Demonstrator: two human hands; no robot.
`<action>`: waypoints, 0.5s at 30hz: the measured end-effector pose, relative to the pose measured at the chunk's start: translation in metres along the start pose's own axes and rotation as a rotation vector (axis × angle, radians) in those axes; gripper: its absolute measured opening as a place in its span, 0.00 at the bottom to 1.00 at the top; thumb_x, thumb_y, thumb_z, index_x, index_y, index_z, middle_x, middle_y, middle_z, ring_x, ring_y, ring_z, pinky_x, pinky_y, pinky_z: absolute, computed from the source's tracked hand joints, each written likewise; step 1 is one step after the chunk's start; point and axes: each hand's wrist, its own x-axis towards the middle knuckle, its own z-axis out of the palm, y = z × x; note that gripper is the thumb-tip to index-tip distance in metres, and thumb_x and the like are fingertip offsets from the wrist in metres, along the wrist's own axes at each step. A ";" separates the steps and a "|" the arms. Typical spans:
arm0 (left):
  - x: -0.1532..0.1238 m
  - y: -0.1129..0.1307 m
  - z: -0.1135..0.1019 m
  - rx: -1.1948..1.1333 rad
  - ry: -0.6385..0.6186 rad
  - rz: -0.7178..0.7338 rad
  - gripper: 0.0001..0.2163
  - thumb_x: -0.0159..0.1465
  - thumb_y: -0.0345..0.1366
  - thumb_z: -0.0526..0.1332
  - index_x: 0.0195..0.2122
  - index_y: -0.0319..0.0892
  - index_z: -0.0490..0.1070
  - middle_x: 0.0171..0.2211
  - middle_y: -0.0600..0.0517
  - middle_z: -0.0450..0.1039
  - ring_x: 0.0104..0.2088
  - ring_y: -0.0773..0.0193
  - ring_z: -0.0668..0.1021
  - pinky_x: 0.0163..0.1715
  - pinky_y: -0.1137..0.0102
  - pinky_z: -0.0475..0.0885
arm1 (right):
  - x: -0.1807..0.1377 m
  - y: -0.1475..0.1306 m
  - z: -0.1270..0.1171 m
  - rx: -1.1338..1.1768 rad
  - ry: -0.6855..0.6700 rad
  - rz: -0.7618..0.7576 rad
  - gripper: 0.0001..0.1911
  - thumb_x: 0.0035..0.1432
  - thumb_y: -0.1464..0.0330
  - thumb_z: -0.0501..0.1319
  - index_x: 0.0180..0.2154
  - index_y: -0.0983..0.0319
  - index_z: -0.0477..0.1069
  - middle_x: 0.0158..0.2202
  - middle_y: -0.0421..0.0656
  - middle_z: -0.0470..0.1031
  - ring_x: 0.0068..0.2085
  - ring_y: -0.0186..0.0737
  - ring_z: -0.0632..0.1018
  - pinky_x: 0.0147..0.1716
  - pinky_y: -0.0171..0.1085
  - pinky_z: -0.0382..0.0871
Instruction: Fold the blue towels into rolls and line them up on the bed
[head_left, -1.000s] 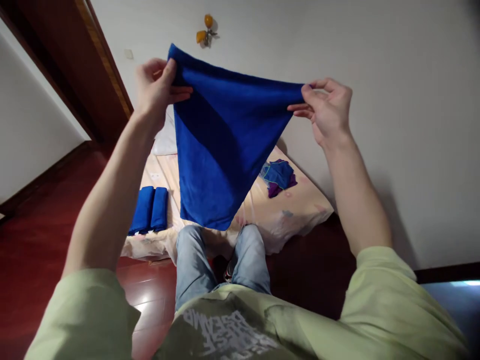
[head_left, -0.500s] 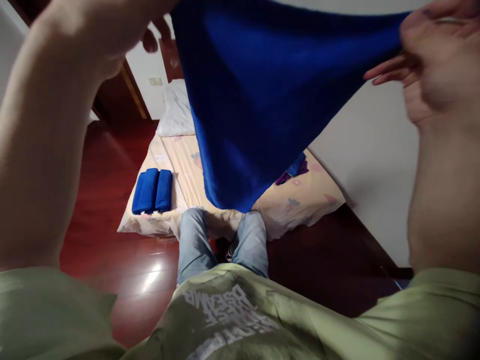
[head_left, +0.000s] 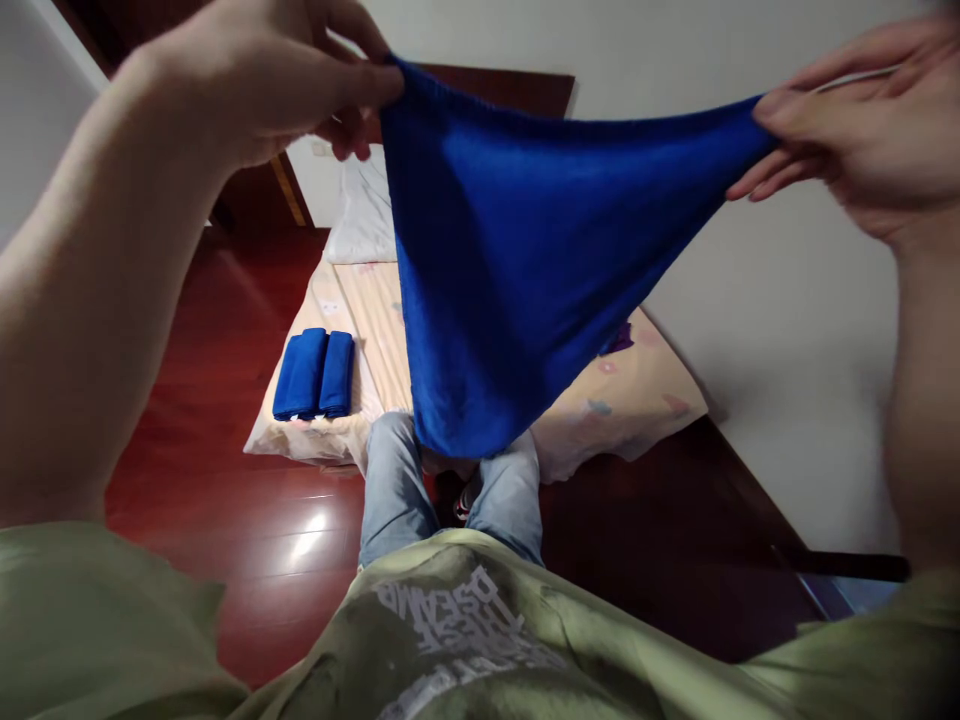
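Note:
A blue towel hangs in the air in front of me, stretched along its upper edge between both hands. My left hand pinches its upper left corner between thumb and fingers. At the other corner my right hand is closed on the cloth, with its lower fingers partly spread. The towel narrows downward to a rounded lower end above my knees and hides the middle of the bed. Folded blue towels lie side by side on the bed's near left corner.
The bed has a pale patterned sheet, with a white pillow at its far end. A purple cloth shows partly behind the hanging towel. A wall runs along the right, and dark red floor lies to the left.
Both hands have come lower in view, and the towel's upper edge and corners now show fully. Its bottom hangs slightly lower. The folded towels stay in place on the bed.

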 end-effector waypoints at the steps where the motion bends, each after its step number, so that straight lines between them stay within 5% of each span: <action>1: 0.009 -0.010 0.002 -0.032 -0.021 -0.046 0.12 0.73 0.30 0.65 0.50 0.22 0.75 0.26 0.57 0.72 0.49 0.37 0.84 0.50 0.31 0.73 | 0.007 0.004 0.007 0.014 -0.025 0.089 0.12 0.59 0.59 0.77 0.34 0.58 0.80 0.21 0.41 0.77 0.25 0.42 0.85 0.20 0.36 0.81; 5: 0.064 -0.074 0.024 -0.294 -0.091 -0.191 0.03 0.69 0.22 0.68 0.41 0.26 0.76 0.28 0.53 0.78 0.37 0.56 0.88 0.61 0.35 0.73 | 0.055 0.055 0.043 0.057 -0.190 0.379 0.15 0.61 0.65 0.73 0.37 0.72 0.78 0.26 0.44 0.82 0.25 0.37 0.85 0.29 0.34 0.82; 9: 0.136 -0.155 0.060 -0.333 -0.079 -0.244 0.06 0.65 0.25 0.73 0.38 0.33 0.77 0.24 0.52 0.77 0.32 0.60 0.84 0.52 0.41 0.81 | 0.117 0.134 0.105 0.120 -0.254 0.510 0.12 0.62 0.73 0.72 0.39 0.78 0.75 0.35 0.59 0.83 0.29 0.41 0.87 0.36 0.42 0.84; 12: 0.190 -0.201 0.080 -0.309 0.047 -0.294 0.10 0.67 0.34 0.73 0.32 0.38 0.73 0.21 0.55 0.73 0.30 0.61 0.83 0.45 0.48 0.83 | 0.158 0.178 0.160 0.305 -0.175 0.354 0.11 0.61 0.75 0.74 0.32 0.74 0.75 0.27 0.47 0.79 0.25 0.37 0.83 0.32 0.42 0.84; 15: 0.234 -0.220 0.079 -0.324 0.204 -0.154 0.15 0.68 0.40 0.72 0.31 0.39 0.70 0.23 0.55 0.71 0.31 0.61 0.83 0.44 0.55 0.82 | 0.194 0.200 0.202 0.378 -0.004 0.055 0.12 0.62 0.67 0.74 0.34 0.67 0.76 0.27 0.39 0.78 0.29 0.33 0.83 0.37 0.38 0.84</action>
